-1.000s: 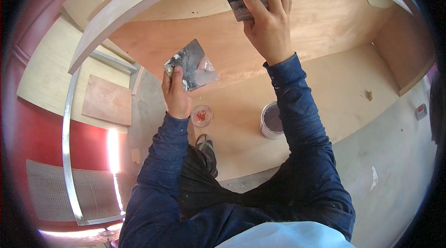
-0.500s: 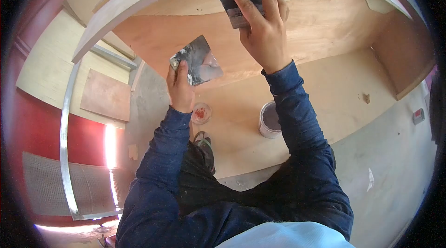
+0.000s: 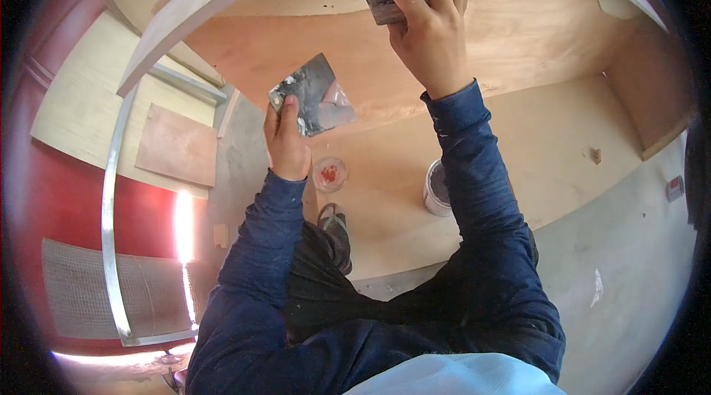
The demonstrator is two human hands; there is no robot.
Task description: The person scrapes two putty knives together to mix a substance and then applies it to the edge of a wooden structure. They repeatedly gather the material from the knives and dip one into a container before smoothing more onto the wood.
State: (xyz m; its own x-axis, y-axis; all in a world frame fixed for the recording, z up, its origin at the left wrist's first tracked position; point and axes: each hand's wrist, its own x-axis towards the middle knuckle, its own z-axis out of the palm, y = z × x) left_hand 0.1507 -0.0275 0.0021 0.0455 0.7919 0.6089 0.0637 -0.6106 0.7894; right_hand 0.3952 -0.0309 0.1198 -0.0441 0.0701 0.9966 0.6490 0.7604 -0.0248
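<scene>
My left hand (image 3: 287, 147) grips a flat metal putty scraper (image 3: 312, 80), its thumb on the near corner. Grey smears and a pinkish patch cover that blade. Higher up, my right hand (image 3: 435, 51) holds a second, dark scraper (image 3: 381, 4) with fingers spread across its back. This blade overlaps the upper strip of the wooden panel (image 3: 311, 47) at the curved pale edge, and its far end is cut off by the top of the view.
On the plywood base below stand a bucket (image 3: 435, 206) of grey material, partly behind my right sleeve, and a round clear container (image 3: 330, 186) with red bits. Left are a metal frame (image 3: 109, 210), boards (image 3: 178, 145) and wire mesh (image 3: 81, 288). A small box (image 3: 675, 188) lies right.
My right hand and its scraper have moved up a little, toward the panel's top edge. My left hand keeps nearly the same place. The surroundings have shifted slightly right in view.
</scene>
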